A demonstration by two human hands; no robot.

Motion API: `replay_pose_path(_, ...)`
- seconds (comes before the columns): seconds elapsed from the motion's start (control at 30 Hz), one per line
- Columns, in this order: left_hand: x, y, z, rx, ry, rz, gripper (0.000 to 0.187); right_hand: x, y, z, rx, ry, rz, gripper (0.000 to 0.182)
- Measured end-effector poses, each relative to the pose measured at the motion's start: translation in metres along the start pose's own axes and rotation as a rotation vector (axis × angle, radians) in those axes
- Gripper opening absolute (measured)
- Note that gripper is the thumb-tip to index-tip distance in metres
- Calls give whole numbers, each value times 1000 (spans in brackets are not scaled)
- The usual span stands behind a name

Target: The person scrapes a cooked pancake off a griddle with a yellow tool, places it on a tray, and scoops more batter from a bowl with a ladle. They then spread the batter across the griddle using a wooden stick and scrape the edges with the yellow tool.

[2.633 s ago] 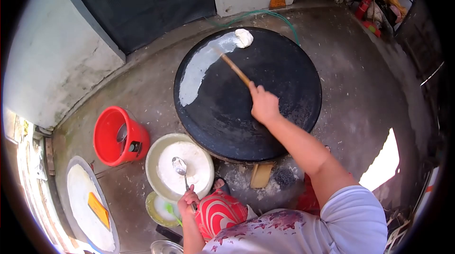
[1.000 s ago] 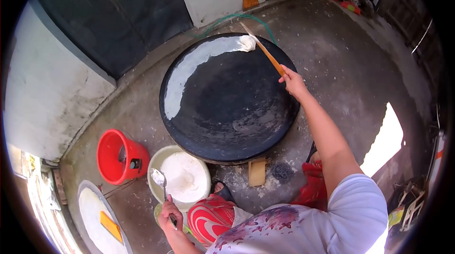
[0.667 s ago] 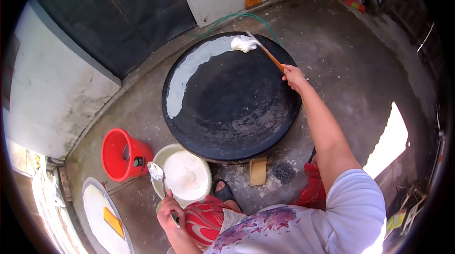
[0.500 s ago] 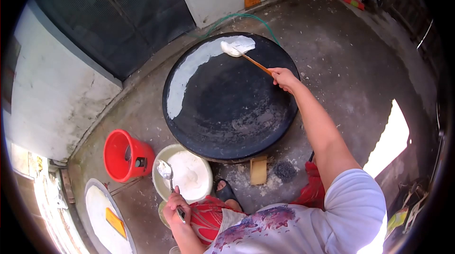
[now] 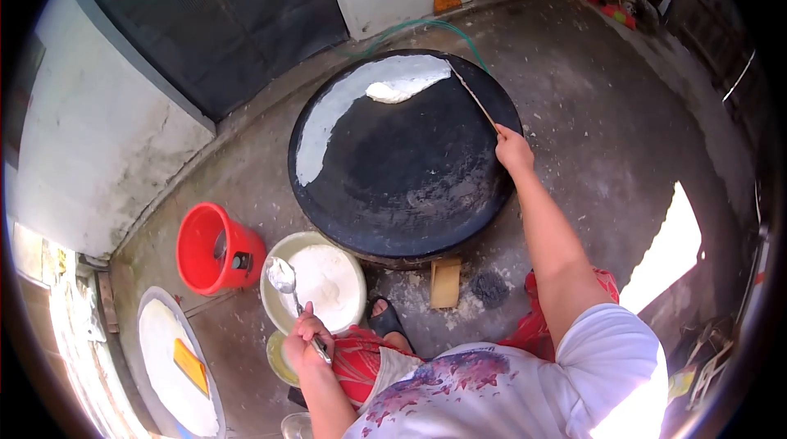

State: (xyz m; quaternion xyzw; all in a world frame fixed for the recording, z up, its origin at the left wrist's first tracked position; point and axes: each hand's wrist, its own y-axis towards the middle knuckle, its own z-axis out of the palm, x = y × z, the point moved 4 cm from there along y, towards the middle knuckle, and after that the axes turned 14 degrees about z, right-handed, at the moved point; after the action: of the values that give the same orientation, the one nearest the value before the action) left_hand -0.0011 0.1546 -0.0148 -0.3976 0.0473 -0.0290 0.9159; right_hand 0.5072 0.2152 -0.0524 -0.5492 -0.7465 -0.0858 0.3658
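A wide black round griddle stands in front of me. White batter lies in a curved band along its far left rim, with a thicker heap at the back. My right hand grips a thin wooden-handled spreader, whose far end meets the batter at the back right. Low at the left, my left hand is closed round the handle of a metal ladle. The ladle's bowl, smeared white, hangs over the left side of a pale basin of white batter.
Left of the basin stands a red bucket. A round tray of white stuff holds a yellow scraper. By the griddle's near edge are a wooden block and a dark scrubber. A green hose curves behind.
My right hand has drawn the spreader to the right; it has left the thick batter heap, and its end is now at the band's right end. The left hand still holds the ladle above the basin.
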Motion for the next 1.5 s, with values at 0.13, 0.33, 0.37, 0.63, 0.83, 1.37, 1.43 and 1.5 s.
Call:
replay_pose_path(0.13,2,-1,1,7,20,12,26,19,-15,78,338,68,-242,31)
replay_pose_path(0.33,-5,3,-4,43,30,-11,28,65,-42,57,212,-98,-110,30)
replay_pose_path(0.37,-6,2,-5,39,42,-3,31,60,-33,83,261,-84,-183,30)
replay_pose_path(0.63,-11,6,-7,48,35,8,36,42,-37,41,177,-69,-174,29)
replay_pose_path(0.83,-7,4,-7,39,55,1,37,65,-74,82,393,-59,-435,27)
replay_pose_path(1.37,-11,3,-8,62,126,44,35,35,-69,40,355,-124,-314,27)
replay_pose_path(1.43,-10,2,-10,63,127,42,35,26,-73,63,320,77,-314,28)
replay_pose_path(1.5,-10,1,-6,74,130,45,34,42,-106,80,399,-86,-464,27)
